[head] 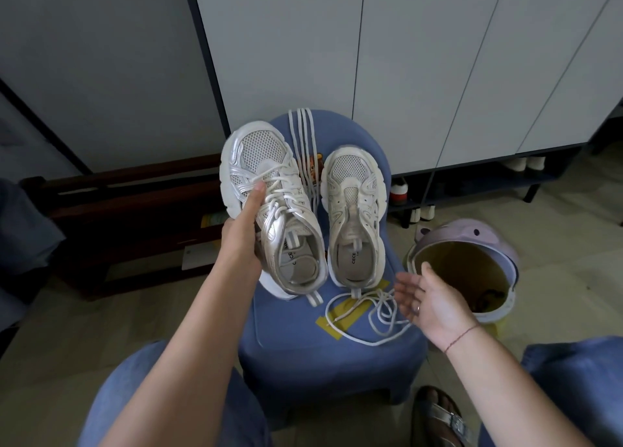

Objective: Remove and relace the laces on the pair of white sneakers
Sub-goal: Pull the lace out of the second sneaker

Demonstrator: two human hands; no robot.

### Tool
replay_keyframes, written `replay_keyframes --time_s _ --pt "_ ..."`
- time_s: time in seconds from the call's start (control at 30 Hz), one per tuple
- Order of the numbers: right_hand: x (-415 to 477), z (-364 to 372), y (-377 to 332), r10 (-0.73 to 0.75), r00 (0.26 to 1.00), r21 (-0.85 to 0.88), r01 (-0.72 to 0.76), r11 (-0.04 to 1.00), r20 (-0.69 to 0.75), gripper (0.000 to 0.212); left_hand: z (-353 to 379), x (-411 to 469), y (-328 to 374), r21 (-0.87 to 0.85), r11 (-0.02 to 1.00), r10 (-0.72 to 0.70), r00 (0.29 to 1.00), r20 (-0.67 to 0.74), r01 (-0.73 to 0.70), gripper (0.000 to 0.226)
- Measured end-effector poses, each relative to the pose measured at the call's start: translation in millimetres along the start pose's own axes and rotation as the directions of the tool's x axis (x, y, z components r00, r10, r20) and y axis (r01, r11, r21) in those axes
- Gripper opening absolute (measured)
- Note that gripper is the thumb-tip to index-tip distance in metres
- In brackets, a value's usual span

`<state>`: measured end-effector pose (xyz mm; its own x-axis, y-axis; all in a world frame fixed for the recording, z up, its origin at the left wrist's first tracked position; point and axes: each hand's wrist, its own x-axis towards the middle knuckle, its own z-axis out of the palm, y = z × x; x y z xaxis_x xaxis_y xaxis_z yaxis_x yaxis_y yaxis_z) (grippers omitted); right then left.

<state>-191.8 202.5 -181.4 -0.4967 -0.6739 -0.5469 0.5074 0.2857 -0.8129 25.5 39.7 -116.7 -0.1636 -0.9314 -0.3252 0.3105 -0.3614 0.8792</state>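
My left hand [243, 224] grips a white sneaker [269, 177] by its side, thumb on the laces, and holds it up above a blue stool [323, 352]. This shoe is still laced. A second white sneaker [354, 217] stands on the stool seat to the right, with no lace in its eyelets. A loose white lace [367, 315] lies in loops on the seat in front of that shoe. My right hand [428, 301] hovers palm up, fingers relaxed, just right of the loose lace and holds nothing.
Flat white striped laces [303, 136] lie along the back of the stool between the shoes. A lilac bin [472, 271] with an open top stands to the right. Grey cabinet doors [404, 59] rise behind, with shoes underneath. My denim-clad knees and a sandalled foot [441, 416] flank the stool.
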Motion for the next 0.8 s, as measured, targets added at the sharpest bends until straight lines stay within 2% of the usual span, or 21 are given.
replay_keyframes --time_s 0.07,0.13,0.2,0.3,0.4,0.47,0.5,0.57,0.63,0.73,0.8 --pt "2 1 10 0.059 0.998 -0.049 -0.06 0.997 -0.02 0.048 2 -2 0 0.01 1.0 0.002 1.0 0.001 -0.002 0.074" --pt "7 6 20 0.093 0.996 -0.029 -0.093 0.995 0.016 0.05 5 -5 0 0.019 1.0 0.003 1.0 0.014 -0.004 0.079" --pt "10 14 24 0.092 0.994 0.024 -0.093 0.995 0.062 0.05 8 -9 1 0.016 1.0 0.001 1.0 0.028 -0.001 0.084" --pt "10 24 18 0.054 0.995 0.078 -0.06 0.995 0.078 0.047 10 -16 2 0.03 0.999 0.01 0.997 0.076 -0.012 0.08" --pt "0 31 -11 -0.089 0.995 -0.12 0.084 0.989 -0.04 0.038 13 -21 5 0.045 0.999 0.011 0.993 0.115 -0.016 0.072" --pt "-13 38 -40 -0.291 0.957 -0.224 0.28 0.933 -0.018 0.03 17 -24 8 0.077 0.997 0.013 0.992 0.122 -0.022 0.069" --pt "-22 44 -56 -0.403 0.913 -0.25 0.406 0.879 0.068 0.026 19 -25 9 0.101 0.994 0.018 0.993 0.117 -0.029 0.066" --pt "-39 59 -82 -0.56 0.765 -0.319 0.642 0.697 0.317 0.015 25 -29 12 0.147 0.988 0.031 0.994 0.106 -0.046 0.059" --pt "-51 76 -96 -0.592 0.614 -0.37 0.788 0.491 0.522 0.011 31 -33 13 0.163 0.984 0.06 0.992 0.107 -0.077 0.053" --pt "-56 92 -95 -0.632 0.47 -0.439 0.871 0.22 0.616 0.023 37 -37 13 0.151 0.981 0.108 0.989 0.098 -0.122 0.043" --pt "-55 97 -91 -0.676 0.406 -0.454 0.883 0.117 0.615 0.024 36 -35 14 0.141 0.984 0.101 0.991 0.086 -0.112 0.048"
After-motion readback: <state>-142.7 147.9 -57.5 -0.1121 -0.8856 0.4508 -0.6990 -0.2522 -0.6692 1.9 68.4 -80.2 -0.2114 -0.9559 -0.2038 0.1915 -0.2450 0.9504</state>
